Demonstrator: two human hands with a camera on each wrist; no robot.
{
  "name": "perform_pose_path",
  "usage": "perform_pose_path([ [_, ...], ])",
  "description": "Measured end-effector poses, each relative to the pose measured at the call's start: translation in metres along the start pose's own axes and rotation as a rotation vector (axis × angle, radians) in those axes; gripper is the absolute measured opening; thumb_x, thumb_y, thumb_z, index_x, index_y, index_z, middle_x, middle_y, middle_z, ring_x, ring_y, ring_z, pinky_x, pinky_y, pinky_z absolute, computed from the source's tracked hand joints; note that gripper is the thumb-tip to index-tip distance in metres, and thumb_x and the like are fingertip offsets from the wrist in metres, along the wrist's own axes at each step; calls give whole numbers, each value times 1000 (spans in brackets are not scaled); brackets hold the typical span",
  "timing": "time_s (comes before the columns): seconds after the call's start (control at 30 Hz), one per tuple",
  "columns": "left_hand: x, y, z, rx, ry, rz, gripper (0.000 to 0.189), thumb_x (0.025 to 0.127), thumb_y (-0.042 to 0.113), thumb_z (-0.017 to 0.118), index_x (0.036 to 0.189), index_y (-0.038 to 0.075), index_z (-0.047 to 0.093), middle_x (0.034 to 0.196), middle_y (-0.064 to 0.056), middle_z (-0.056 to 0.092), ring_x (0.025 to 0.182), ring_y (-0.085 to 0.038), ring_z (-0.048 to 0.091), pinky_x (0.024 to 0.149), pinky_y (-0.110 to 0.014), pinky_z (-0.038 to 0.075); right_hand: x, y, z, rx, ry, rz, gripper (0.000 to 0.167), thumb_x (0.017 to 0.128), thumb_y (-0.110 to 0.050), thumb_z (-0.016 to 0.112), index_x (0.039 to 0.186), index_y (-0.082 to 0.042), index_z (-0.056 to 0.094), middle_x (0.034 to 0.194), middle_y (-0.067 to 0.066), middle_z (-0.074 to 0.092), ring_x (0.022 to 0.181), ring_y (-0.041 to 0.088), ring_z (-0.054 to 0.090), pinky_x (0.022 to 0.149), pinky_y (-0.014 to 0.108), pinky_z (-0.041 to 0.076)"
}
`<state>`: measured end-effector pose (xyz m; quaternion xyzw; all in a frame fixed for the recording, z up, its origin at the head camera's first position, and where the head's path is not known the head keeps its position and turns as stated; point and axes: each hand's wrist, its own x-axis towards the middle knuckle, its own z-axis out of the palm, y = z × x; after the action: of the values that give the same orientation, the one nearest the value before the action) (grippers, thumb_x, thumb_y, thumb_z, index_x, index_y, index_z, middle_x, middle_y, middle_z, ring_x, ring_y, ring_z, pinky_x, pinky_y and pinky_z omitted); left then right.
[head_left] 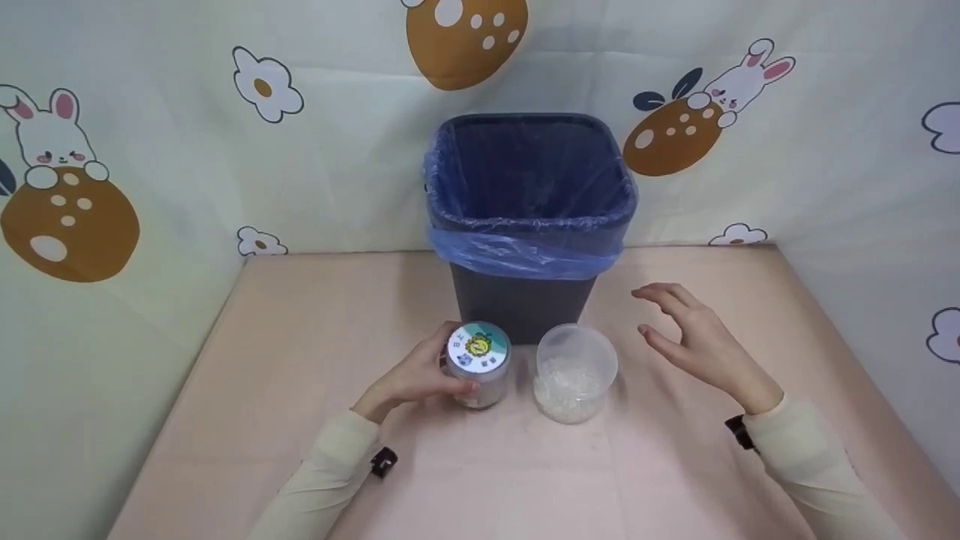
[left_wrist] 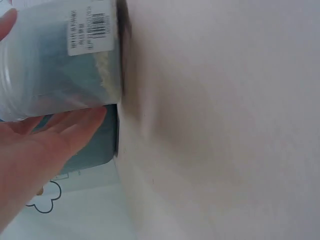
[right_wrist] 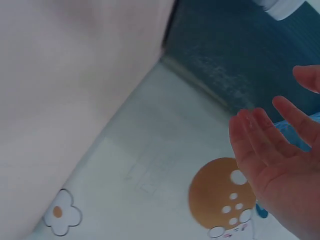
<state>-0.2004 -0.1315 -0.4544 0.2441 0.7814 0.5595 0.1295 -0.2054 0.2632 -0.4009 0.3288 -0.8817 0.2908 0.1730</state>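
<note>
My left hand (head_left: 415,375) grips a clear plastic jar (head_left: 484,388) from its left side, thumb in front and fingers behind. A round lid (head_left: 478,347) with a yellow flower picture tops this jar. The left wrist view shows a barcode label (left_wrist: 91,27) on its side and a little pale, grainy stuff near its base. Beside it, slightly apart, an uncovered clear tub (head_left: 576,371) contains white grains that look like rice. To the right of that tub, my right hand (head_left: 705,349) hovers with fingers loosely extended and nothing in it.
Right behind both containers stands a tall dark bin (head_left: 525,300) lined with a blue plastic bag (head_left: 525,251). The pink tabletop (head_left: 315,315) meets printed fabric walls (head_left: 337,165) at the back and sides.
</note>
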Motion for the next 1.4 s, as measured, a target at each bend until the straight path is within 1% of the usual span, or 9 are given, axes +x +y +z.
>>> perform_pose_path([
  [0.13, -5, 13, 1, 27, 31, 71, 82, 71, 13, 84, 137, 1, 37, 129, -12, 54, 121, -25, 49, 106, -45, 32, 9, -21, 1, -2, 9, -82, 44, 84, -1, 71, 126, -3, 58, 124, 6, 57, 114, 21, 55, 91, 33, 45],
  [0.27, -7, 31, 5, 64, 20, 142, 83, 69, 16, 86, 136, 3, 37, 127, -9, 56, 119, -21, 52, 105, -43, 34, 18, -43, 3, -57, 8, -108, 43, 84, -8, 71, 126, -6, 59, 122, 4, 59, 111, 19, 58, 88, 36, 48],
  [0.43, -10, 51, 10, 106, 10, 162, 84, 69, 19, 86, 136, 6, 38, 127, -5, 56, 118, -17, 51, 105, -41, 34, 35, -69, 3, -83, -10, -123, 41, 84, -14, 72, 123, -7, 61, 117, 3, 64, 101, 18, 63, 78, 39, 53],
  [0.57, -10, 63, 17, 133, 11, 162, 83, 69, 25, 85, 135, 8, 39, 126, -3, 56, 116, -15, 52, 103, -41, 36, 47, -89, 0, -50, -86, -161, 44, 85, -23, 73, 124, -8, 61, 120, 3, 63, 104, 19, 62, 81, 39, 53],
  [0.7, -10, 73, 26, 163, 32, 195, 81, 69, 28, 86, 134, 7, 42, 124, -2, 58, 113, -14, 53, 101, -40, 39, 52, -111, 0, -3, -210, -142, 53, 87, -40, 71, 130, -12, 58, 125, 0, 60, 109, 15, 59, 85, 38, 52],
  [0.83, -9, 81, 35, 217, 68, 241, 79, 68, 27, 86, 133, 6, 44, 123, -3, 57, 112, -16, 53, 98, -39, 42, 51, -128, 5, -24, -292, -97, 64, 86, -57, 64, 133, -15, 55, 121, -2, 61, 100, 11, 60, 76, 36, 53],
  [1.07, -14, 93, 50, 361, 133, 197, 83, 69, 36, 85, 136, 6, 45, 128, -5, 55, 113, -20, 48, 95, -41, 43, 42, -139, 17, -178, -267, -66, 83, 80, -72, 58, 140, -15, 50, 120, 2, 58, 78, 18, 63, 56, 34, 47],
  [1.2, -16, 97, 53, 393, 152, 211, 85, 65, 32, 88, 135, 4, 47, 126, -6, 56, 110, -21, 48, 93, -40, 44, 39, -139, 22, -158, -256, -51, 83, 80, -70, 59, 142, -16, 47, 113, 3, 57, 73, 17, 59, 57, 34, 47],
  [1.4, -17, 100, 53, 439, 149, 244, 86, 62, 31, 90, 134, 2, 52, 123, -6, 60, 109, -21, 50, 90, -37, 46, 36, -136, 28, -106, -206, -129, 79, 79, -62, 68, 136, -10, 50, 106, 5, 57, 70, 14, 57, 57, 30, 50],
])
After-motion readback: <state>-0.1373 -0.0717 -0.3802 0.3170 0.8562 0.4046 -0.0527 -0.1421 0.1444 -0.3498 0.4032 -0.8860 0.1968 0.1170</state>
